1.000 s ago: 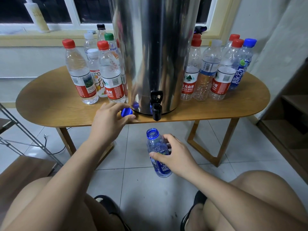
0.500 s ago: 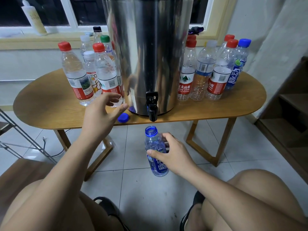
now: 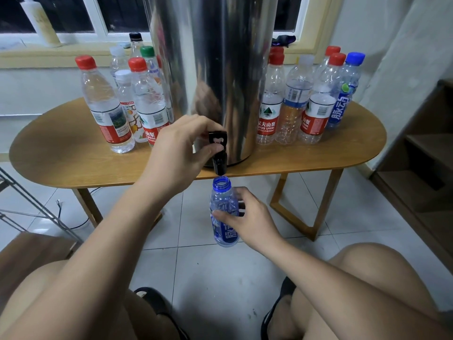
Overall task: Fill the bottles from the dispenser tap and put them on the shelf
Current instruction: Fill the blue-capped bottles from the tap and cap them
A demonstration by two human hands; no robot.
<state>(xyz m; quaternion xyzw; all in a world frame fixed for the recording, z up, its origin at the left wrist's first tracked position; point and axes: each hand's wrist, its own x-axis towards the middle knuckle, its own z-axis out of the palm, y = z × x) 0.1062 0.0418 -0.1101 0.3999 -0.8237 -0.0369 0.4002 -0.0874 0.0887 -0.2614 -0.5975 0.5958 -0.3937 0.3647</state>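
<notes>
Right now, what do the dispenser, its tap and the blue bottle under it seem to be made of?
The dispenser is likely polished stainless steel, given its mirror-like, streaked reflections. The tap is black with a dull sheen, so probably plastic. The blue bottle looks like thin tinted plastic, glossy and see-through, with a printed label.

dispenser (image 3: 215,69): silver steel, mirror finish. tap (image 3: 219,155): black. open bottle (image 3: 224,217): blue-tinted clear, blue neck, blue label with white characters. table (image 3: 73,158): light wood, fine grain. left bottle group (image 3: 106,106): red-white labels, caps mostly red, plus green cap (image 3: 147,51), black cap (image 3: 135,36). far-right bottle (image 3: 342,104): blue cap, blue label. floor (image 3: 220,278): pale grey tile.
</notes>
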